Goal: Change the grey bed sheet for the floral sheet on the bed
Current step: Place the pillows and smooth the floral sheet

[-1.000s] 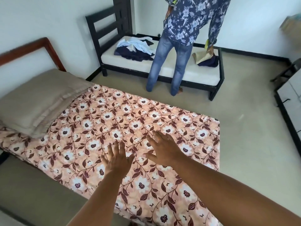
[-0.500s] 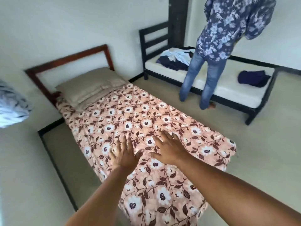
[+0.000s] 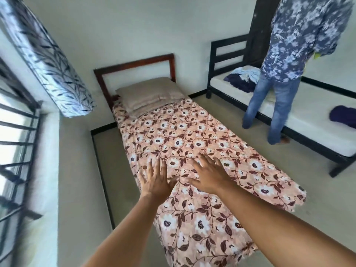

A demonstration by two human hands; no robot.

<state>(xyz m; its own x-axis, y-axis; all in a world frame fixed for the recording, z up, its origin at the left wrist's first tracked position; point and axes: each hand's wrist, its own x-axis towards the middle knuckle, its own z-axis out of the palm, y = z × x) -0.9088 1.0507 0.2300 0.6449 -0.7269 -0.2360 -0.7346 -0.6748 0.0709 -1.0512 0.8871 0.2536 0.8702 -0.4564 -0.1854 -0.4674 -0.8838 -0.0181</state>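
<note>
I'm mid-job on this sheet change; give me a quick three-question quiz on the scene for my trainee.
1. True or false: the left hand and the right hand both rest flat, fingers spread, on the floral sheet.
2. What lies next to the headboard? A) a pillow B) a laptop C) a folded towel.
3. Fill in: the other person stands at a second bed with a ___ frame.
Key: 1 true; 2 A; 3 black.

White walls (image 3: 134, 26), grey floor (image 3: 77, 170), barred window (image 3: 17, 141) w/ leaf-print curtain (image 3: 50, 60) on L, black-framed daybed (image 3: 312, 130) on R.
</note>
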